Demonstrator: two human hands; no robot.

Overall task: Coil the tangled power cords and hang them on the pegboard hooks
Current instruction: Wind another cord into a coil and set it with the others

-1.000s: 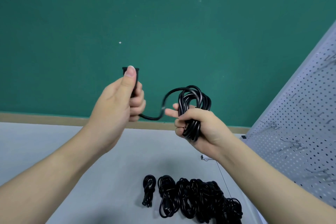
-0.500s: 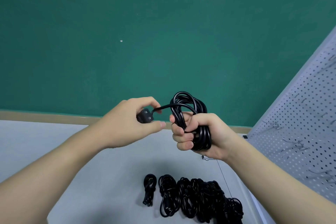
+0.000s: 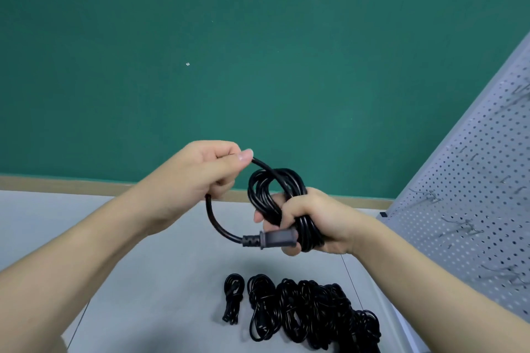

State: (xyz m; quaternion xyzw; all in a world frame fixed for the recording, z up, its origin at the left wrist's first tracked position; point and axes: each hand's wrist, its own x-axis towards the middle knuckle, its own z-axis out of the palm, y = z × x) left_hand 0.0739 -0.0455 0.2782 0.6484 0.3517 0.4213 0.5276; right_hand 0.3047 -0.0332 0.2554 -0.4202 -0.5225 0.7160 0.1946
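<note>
The right hand [image 3: 312, 221] is closed tightly around the coiled power cord [image 3: 272, 195] so the loops stay together, its plug [image 3: 276, 239] pinned under the fingers, while the left hand [image 3: 209, 172] pinches the last free loop, probably to wrap it around the bundle.

The coiled cord [image 3: 282, 203] sits in the right hand [image 3: 312, 222], with the left hand [image 3: 200, 178] just left of it. Below them more cords [image 3: 301, 309] lie on the table [image 3: 143, 281] (the wall [image 3: 258, 51] behind). The pegboard [image 3: 473, 195] stands to the right.

Cord pile [image 3: 309, 312] cut off below
</note>
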